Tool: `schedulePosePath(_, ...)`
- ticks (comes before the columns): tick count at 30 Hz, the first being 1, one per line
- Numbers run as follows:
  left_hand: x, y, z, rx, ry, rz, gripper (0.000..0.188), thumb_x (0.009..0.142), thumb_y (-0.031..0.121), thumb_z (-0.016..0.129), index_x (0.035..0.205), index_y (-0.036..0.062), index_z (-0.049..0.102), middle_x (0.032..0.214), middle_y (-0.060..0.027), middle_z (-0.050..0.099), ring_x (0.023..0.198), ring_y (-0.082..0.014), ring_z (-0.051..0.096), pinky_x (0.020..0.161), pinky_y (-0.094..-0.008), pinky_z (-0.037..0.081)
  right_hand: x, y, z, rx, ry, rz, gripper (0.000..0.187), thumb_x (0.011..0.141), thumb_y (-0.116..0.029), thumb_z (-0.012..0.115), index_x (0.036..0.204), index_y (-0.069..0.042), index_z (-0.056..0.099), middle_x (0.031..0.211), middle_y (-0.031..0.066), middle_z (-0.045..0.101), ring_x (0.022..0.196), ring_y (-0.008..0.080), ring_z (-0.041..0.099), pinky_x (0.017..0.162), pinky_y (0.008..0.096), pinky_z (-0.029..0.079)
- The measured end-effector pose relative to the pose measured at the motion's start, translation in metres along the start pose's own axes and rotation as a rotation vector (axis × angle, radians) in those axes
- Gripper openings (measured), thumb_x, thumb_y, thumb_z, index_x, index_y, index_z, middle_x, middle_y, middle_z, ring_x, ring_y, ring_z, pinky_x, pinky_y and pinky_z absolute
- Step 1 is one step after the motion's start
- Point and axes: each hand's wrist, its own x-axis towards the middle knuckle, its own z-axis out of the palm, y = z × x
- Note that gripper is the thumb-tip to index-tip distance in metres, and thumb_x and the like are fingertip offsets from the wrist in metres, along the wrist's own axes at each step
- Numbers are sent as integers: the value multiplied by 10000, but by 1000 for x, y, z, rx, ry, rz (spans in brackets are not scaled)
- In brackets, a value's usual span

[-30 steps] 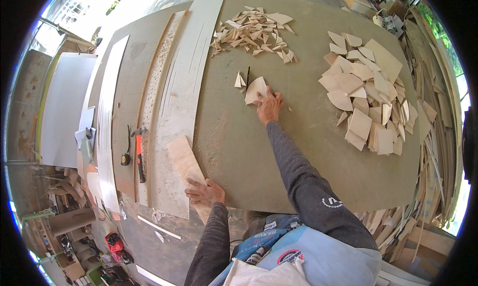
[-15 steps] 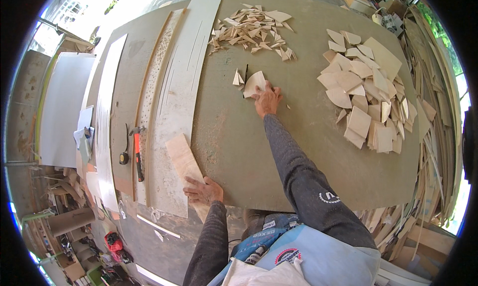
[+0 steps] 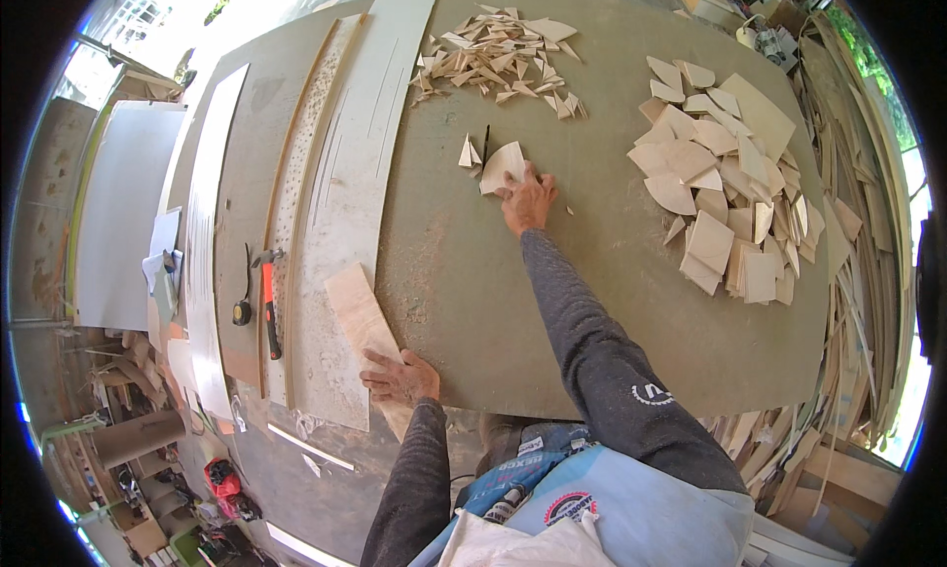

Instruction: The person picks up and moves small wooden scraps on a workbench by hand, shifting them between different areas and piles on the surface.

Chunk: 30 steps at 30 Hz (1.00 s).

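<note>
My right hand reaches to the middle of the table and has its fingers bent on the lower edge of a fan-shaped piece of thin plywood. A thin black stick, perhaps a pencil, lies partly hidden beside that piece. Just left of it are small pointed wood offcuts. Near the table's front edge my left hand lies on a long, narrow wooden board, its fingers spread across the wood. The board slants over the edge of a white sheet, and its lower end shows below my hand.
A pile of curved and squarish plywood pieces covers the right side. Pointed scraps are heaped at the far side. Left lie a white sheet, a hammer and a tape measure. Stacked boards stand beyond the right edge.
Both hands keep their places on the plywood piece and the board. Only the whole view has shifted very slightly.
</note>
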Motion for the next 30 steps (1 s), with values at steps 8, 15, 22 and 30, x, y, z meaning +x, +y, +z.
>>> schedulePosePath(8,-1,2,-1,-3,7,7,829,1001,418,496,1650,174,42,1597,-367,157,1500,-512,173,1179,-681,160,5,5,13,-18,27,14,404,800,-269,810,1202,-248,773,1469,83,462,1225,347,389,1063,518,319)
schedulePosePath(15,1,0,1,-9,0,-3,832,1004,429,498,1652,184,37,1612,-361,140,1508,-500,171,1184,-671,153,7,-4,4,48,8,40,354,840,-224,776,1188,-161,779,1458,48,469,1161,329,404,1052,477,315)
schedulePosePath(22,-1,2,-6,-84,-21,12,848,990,395,507,1647,148,32,1602,-382,106,1506,-511,142,1195,-665,104,15,5,17,-45,60,26,340,863,-331,760,1191,-244,771,1425,64,483,1216,345,400,1049,524,338)
schedulePosePath(30,-2,2,-10,-92,-29,13,849,985,389,505,1645,136,35,1597,-387,113,1505,-516,138,1190,-671,121,21,-1,14,-62,25,101,363,875,-359,743,1229,-281,756,1466,54,479,1241,352,409,1055,519,342)
